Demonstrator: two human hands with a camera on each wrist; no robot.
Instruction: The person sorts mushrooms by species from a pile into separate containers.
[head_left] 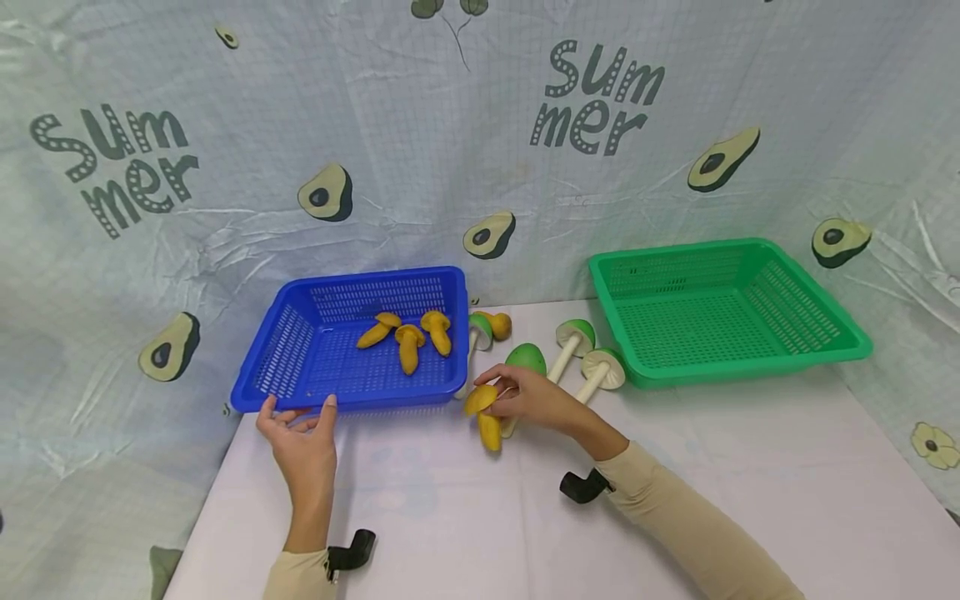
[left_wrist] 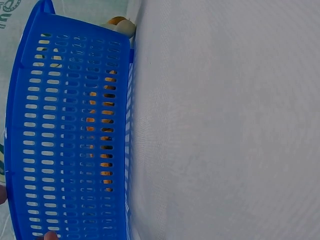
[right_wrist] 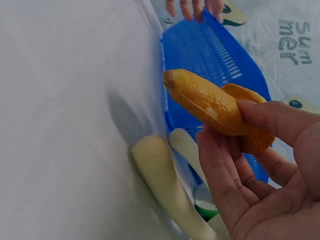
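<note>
My right hand (head_left: 536, 396) pinches a yellow toy mushroom (head_left: 489, 417) between thumb and fingers, just right of the blue basket's front corner. In the right wrist view, the stem of this yellow mushroom (right_wrist: 207, 102) points away from the palm. My left hand (head_left: 303, 442) grips the front rim of the blue basket (head_left: 348, 402), and one fingertip (left_wrist: 51, 235) shows against its slotted wall. Three yellow mushrooms (head_left: 408, 348) lie inside that basket, towards its right side. Under and beside my right hand are several green-capped mushrooms with pale stems (head_left: 576, 335).
A green basket (head_left: 720, 367) stands at the right. Another yellow mushroom (head_left: 500, 325) lies behind the green-capped ones, near the back edge. White cloth (head_left: 465, 533) covers the table, and a printed curtain (head_left: 420, 125) hangs behind it.
</note>
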